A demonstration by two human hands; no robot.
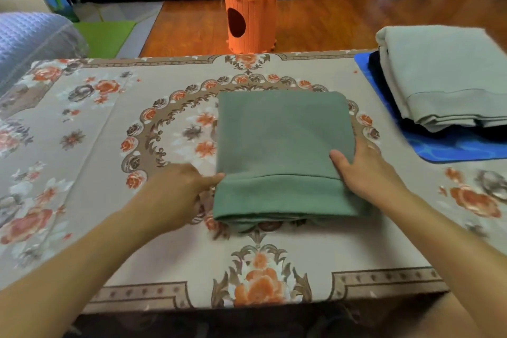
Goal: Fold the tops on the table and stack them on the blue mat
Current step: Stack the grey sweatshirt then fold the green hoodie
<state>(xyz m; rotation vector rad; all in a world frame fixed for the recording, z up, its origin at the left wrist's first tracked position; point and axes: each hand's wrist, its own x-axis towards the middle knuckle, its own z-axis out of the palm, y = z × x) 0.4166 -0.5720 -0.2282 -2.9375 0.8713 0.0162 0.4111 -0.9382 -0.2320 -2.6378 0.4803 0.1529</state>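
A green top (282, 145), folded into a thick rectangle, lies in the middle of the table (109, 118). My left hand (178, 189) holds its near left corner, fingers tucked under the edge. My right hand (365, 170) grips the right edge, thumb on top and fingers hidden underneath. At the far right lies the blue mat (455, 148), bearing a stack of folded tops with a pale grey-green one (444, 71) uppermost and dark ones below it.
A floral cloth covers the table. An orange carrot-shaped bin (251, 16) stands on the wooden floor beyond the far edge. A blue-grey quilted cushion (30, 41) sits at the far left, with a green floor mat (107, 35) beside it.
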